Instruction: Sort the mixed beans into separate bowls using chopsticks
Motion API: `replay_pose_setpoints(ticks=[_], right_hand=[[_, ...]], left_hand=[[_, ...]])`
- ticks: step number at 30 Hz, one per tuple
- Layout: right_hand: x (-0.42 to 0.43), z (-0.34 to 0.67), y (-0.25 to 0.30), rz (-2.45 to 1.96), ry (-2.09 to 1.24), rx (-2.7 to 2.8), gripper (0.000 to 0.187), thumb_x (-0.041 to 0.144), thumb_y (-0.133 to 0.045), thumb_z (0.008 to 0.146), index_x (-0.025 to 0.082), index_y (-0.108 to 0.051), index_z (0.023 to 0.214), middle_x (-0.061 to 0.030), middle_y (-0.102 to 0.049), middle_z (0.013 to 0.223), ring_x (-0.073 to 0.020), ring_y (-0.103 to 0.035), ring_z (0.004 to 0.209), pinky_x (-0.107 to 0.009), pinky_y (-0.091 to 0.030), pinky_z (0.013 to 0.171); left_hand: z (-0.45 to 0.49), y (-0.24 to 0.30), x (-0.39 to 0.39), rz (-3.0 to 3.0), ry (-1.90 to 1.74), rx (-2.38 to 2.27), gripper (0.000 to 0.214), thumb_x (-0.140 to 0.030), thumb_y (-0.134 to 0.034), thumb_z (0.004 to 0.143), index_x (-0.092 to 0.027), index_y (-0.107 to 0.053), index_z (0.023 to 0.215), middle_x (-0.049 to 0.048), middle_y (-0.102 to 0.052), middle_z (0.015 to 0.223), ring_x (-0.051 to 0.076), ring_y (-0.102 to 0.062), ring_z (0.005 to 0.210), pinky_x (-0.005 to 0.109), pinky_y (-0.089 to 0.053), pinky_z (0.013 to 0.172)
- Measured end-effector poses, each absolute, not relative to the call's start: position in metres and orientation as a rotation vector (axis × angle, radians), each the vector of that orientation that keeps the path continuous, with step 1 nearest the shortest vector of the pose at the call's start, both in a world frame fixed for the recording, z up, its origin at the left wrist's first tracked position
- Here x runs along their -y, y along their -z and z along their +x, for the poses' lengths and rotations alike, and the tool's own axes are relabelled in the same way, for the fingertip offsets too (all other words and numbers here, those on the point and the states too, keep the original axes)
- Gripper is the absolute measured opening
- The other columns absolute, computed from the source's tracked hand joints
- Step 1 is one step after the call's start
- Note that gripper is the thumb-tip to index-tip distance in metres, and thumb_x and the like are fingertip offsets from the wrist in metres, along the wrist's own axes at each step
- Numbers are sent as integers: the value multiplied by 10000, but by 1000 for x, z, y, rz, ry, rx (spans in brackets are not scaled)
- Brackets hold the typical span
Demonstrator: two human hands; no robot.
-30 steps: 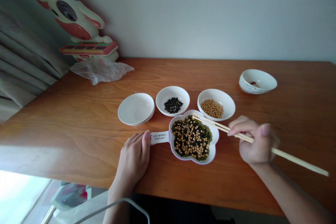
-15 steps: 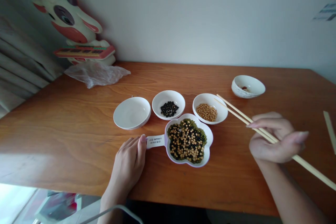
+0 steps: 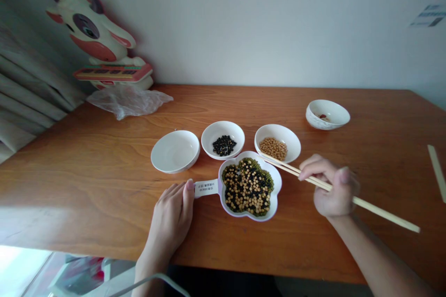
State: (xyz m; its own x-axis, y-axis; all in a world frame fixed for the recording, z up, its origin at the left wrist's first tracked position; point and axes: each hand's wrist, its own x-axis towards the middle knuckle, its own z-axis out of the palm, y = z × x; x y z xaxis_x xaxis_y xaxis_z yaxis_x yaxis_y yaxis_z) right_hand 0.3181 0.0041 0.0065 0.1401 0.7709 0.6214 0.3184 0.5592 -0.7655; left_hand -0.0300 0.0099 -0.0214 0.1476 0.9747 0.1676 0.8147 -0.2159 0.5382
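Note:
My left hand (image 3: pixel 175 211) is closed on the labelled handle of a flower-shaped dish (image 3: pixel 278 189), which holds a mix of black, tan and green beans (image 3: pixel 248 188). In my right hand (image 3: pixel 331 185) is a pair of chopsticks (image 3: pixel 379 212). Their tips are close together, over the near rim of the white bowl (image 3: pixel 294 141) of tan soybeans (image 3: pixel 273 148); I see no bean between them. Left of that bowl stands a white bowl (image 3: pixel 208 134) with black beans (image 3: pixel 224 145) in it. A third white bowl (image 3: pixel 175 151) at the left shows a bare inside.
A patterned bowl (image 3: pixel 315 121) with a few small bits inside stands at the back right. A pale flat strip (image 3: pixel 436 171) lies at the right edge. A cow-shaped toy keyboard (image 3: pixel 114 72) and a crumpled plastic bag (image 3: pixel 130 101) are at the back left.
My right hand has moved left with the chopsticks, their tips coming down from the soybean bowl's far right to its near rim. My left hand keeps its hold on the dish handle.

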Motion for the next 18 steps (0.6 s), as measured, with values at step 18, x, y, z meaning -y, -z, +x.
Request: replay_pose_setpoints(ticks=[18], right_hand=[[-3,303,8,-1098,-545,1652,480,373,-323,1096,219,-675,807,-38,-652,749,-182,-612,690,-334,-443,629]], left_hand=[[-31,23,-10,2148,-704,-1726,446,-366,-338,1106,-232,-520,722,42,-651,746,199,-586,707,328,-437,721]])
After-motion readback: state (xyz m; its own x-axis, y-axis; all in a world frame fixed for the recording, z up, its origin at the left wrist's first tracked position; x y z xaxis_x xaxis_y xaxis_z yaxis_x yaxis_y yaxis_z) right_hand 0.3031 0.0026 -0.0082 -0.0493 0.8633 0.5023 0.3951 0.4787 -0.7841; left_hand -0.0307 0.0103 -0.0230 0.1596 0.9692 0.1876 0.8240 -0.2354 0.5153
